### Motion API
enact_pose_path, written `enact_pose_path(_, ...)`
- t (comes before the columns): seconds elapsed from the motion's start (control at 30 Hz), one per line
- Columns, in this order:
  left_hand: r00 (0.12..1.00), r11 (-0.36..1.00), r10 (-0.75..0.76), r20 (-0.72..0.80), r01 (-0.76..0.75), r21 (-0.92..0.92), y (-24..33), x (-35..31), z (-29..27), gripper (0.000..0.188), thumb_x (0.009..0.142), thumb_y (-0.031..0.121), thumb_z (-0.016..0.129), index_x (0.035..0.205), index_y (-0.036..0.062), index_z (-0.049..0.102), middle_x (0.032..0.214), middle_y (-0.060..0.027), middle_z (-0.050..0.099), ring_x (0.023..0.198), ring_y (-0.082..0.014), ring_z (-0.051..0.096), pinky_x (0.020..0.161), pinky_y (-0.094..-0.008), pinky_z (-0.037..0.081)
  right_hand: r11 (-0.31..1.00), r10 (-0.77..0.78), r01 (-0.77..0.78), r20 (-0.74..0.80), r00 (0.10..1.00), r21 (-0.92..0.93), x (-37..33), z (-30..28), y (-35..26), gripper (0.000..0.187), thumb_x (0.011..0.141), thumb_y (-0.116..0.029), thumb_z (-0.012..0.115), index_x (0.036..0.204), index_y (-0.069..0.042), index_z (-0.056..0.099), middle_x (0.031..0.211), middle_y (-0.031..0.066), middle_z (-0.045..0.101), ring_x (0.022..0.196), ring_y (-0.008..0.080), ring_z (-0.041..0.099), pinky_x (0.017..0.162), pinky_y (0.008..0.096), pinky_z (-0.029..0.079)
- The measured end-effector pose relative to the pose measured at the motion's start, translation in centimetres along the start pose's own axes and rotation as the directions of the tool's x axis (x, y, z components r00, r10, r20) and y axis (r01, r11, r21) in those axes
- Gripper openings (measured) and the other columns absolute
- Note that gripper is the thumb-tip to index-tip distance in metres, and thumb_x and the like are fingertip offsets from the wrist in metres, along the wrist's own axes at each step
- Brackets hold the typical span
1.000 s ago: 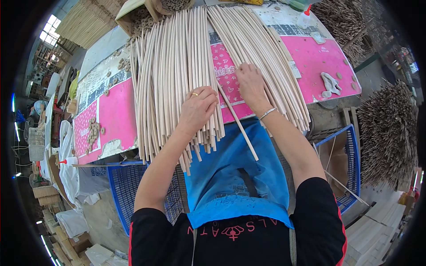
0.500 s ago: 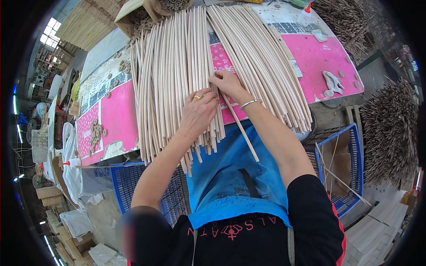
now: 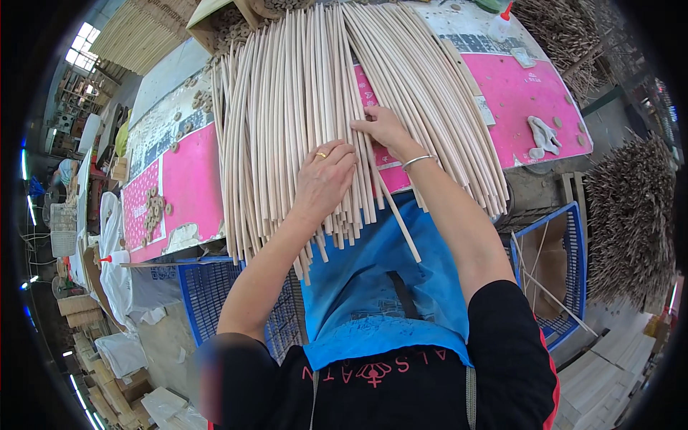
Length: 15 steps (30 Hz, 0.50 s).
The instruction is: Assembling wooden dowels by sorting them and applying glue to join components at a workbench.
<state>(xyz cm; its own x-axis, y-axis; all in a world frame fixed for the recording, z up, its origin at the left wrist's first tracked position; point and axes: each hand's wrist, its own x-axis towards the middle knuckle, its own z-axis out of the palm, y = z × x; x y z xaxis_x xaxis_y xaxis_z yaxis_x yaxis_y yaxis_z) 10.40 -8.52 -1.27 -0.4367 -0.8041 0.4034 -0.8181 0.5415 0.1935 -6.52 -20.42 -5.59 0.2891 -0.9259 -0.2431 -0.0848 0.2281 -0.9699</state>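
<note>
A long worktable [image 3: 159,75], patched with pink sheeting [image 3: 189,186], carried two broad spreads of pale, round wooden dowels. The larger, the left sheaf [image 3: 279,107], ran away from the person, its near ends ragged and overhanging the table edge. The right sheaf [image 3: 437,107] fanned off at a slant, leaving a wedge of pink between them. Below hung the blue apron [image 3: 344,287].

The step in hand looked to be parting dowels along the inner border of the left sheaf. The left hand [image 3: 326,179] lay palm down across that sheaf near its right border, fingers close together and slightly curled; whether they gripped any stick could not be told. The right hand [image 3: 387,132] reached over the wedge, its thumb and forefinger at the border dowels; whether they pinched one, or several, was unclear. The two hands were near each other but apart.

Nearer the person than the right hand, one loose dowel [image 3: 403,229] slanted out over the apron, its end projecting beyond its neighbours. The next move seemed to call for a light fingertip hold on single sticks, the left hand steadying the rest against rolling.

Small drilled wooden discs [image 3: 153,215] lay at the left, well apart from both hands.
</note>
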Motion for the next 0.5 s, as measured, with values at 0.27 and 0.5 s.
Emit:
enact_pose_path(0.27,1.0,1.0,-0.014,0.015,0.014,-0.017,0.2,0.1,0.0,0.011,0.09,0.015,0.066,0.1,0.01,0.07,0.118,-0.0005,0.066,0.126,-0.0216,0.057,0.107,-0.0411,0.044,0.508,-0.551,0.161,-0.176,0.815,-0.846,-1.0,-1.1,1.9,0.041,0.085,-0.008,0.07,0.125,0.0,0.064,0.111,0.0188,0.066,0.102,0.0365,0.067,0.083,0.0428,0.056)
enact_pose_path(0.5,0.999,0.999,-0.025,-0.026,0.024,-0.038,0.2,0.1,0.1,0.009,0.088,0.013,0.066,0.096,0.0095,0.069,0.113,-0.0012,0.066,0.123,-0.0216,0.058,0.105,-0.0407,0.045,0.112,-0.79,0.259,0.072,0.608,-0.959,-3.4,-3.2,0.2,0.034,0.086,-0.008,0.066,0.121,-0.006,0.066,0.107,0.0142,0.061,0.1,0.0319,0.062,0.083,0.0447,0.054)
